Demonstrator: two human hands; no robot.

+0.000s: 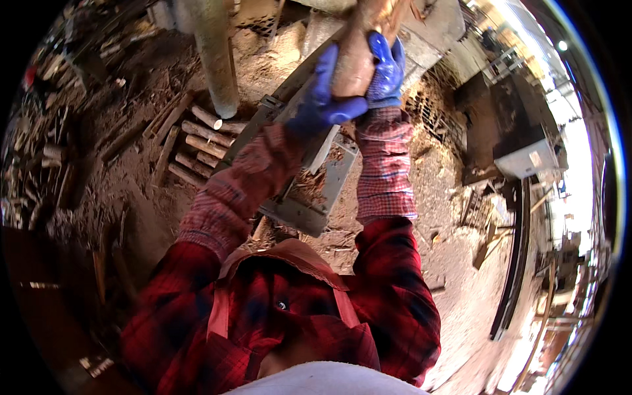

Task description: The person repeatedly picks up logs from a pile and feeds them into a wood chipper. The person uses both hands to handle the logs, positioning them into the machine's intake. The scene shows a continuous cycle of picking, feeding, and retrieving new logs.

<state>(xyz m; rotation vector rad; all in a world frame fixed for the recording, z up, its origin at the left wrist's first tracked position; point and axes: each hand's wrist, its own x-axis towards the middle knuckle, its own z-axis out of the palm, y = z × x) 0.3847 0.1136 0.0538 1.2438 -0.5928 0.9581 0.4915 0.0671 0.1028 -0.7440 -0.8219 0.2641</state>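
Observation:
A thick, peeled-looking log (355,66) slants away from me at the top, its far end running out of view. My left hand (316,105), in a blue glove, grips its near end from the left, with the thumb across the end. Further along the right side, my right hand (387,72), gloved the same, is closed against the log. Both palms are hidden. Beneath the log and my left forearm runs a long grey metal machine bed (266,115), with a metal tray (316,214) holding wood scraps at its near end.
Several cut logs (207,138) lie stacked on the ground at left, beside a pale round post (216,66). Scrap wood (39,178) covers the far left. At right stand a dark metal cabinet (503,118) and long dark rails (517,263). Wood chips litter the dirt floor (388,263).

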